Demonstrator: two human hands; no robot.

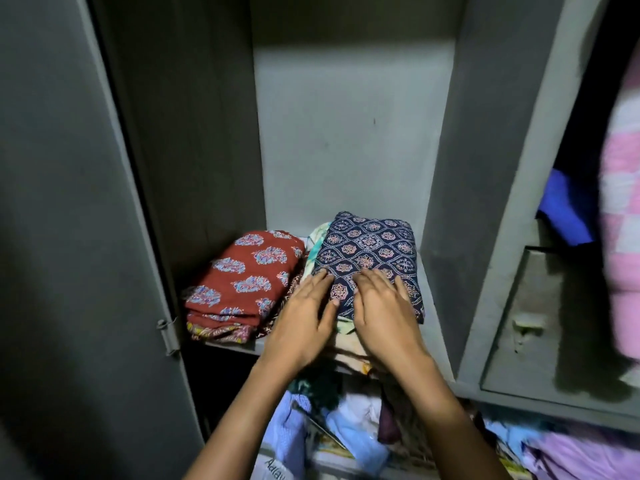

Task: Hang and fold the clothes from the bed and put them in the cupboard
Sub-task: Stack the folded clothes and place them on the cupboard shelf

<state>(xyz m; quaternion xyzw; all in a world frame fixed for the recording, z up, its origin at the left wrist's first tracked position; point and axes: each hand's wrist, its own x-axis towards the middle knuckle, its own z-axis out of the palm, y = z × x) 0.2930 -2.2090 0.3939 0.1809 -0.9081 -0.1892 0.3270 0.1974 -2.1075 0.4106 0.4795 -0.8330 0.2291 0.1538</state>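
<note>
We record both hands flat, fingers straight and together, gripping nothing. The left hand (304, 318) lays its fingertips on the near left corner of the navy folded garment (370, 247). The right hand (384, 317) presses its palm and fingers on the near edge. Both forearms reach in from below.

The navy piece is soft woven cloth, printed in medallions and folded into a rectangle. It lies on a pale floral cloth (317, 237) on the grey metal shelf (431, 296) of the cupboard (346, 133).

Just beside it, to the left, sits one rust-red folded garment (242, 271) with a blue motif. We count two stacks on this shelf. Crumpled loose clothes (346, 420) lie on the level below.
</note>
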